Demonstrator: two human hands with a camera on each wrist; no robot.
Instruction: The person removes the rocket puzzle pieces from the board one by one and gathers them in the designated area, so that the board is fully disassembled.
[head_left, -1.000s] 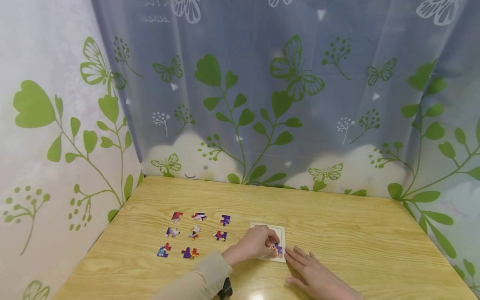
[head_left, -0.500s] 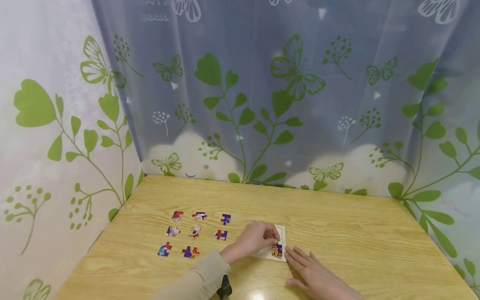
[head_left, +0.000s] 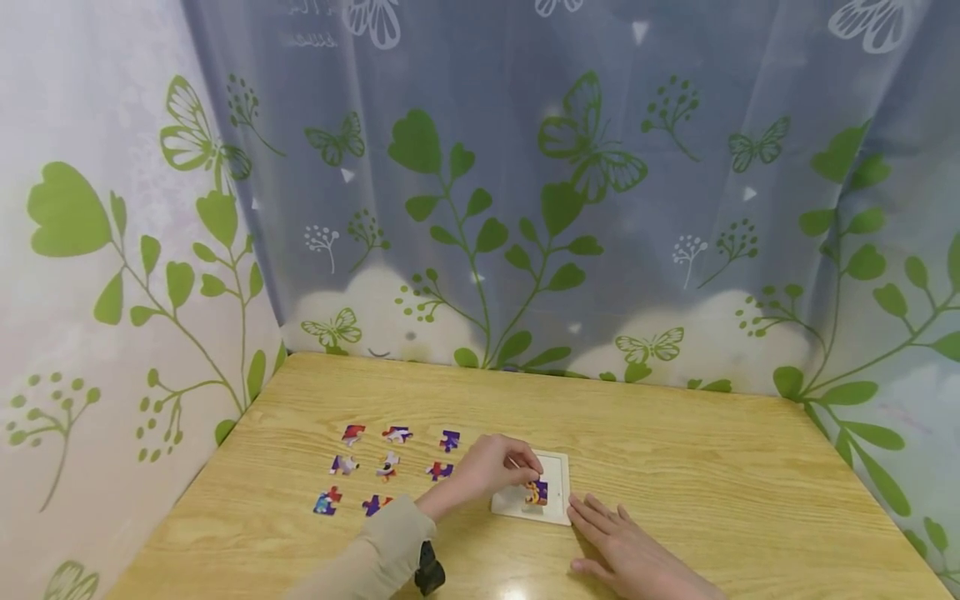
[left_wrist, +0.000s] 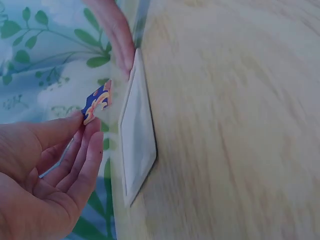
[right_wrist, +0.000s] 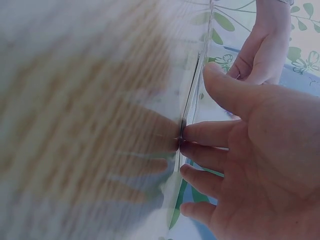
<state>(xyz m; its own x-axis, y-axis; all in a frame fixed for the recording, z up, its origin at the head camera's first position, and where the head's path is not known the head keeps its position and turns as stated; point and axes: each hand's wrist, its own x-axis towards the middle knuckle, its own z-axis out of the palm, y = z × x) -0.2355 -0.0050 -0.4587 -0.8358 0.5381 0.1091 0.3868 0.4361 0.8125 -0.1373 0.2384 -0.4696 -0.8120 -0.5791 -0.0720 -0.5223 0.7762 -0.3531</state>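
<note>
My left hand point(head_left: 491, 468) pinches a jigsaw puzzle piece point(head_left: 537, 493), purple with orange and yellow swirls, between thumb and fingertips. In the left wrist view the puzzle piece point(left_wrist: 97, 102) is held up, apart from the white puzzle tray point(left_wrist: 140, 130). Beneath that hand, in the head view, the shallow square tray point(head_left: 564, 475) lies on the table, its left part covered by the hand. My right hand point(head_left: 630, 542) rests at the tray's right edge with its fingers extended. The right wrist view shows its fingertips point(right_wrist: 192, 132) touching that edge.
Several loose puzzle pieces point(head_left: 387, 467) lie spread in rough rows left of the tray on the wooden table point(head_left: 697, 467). The left sleeve passes close to the nearest ones. A patterned curtain point(head_left: 495, 208) hangs behind the table and along both sides.
My left hand has moved left over the tray with the pinched puzzle piece, away from the tray's right edge. More of the tray's right side shows now. The right hand stays in place.
</note>
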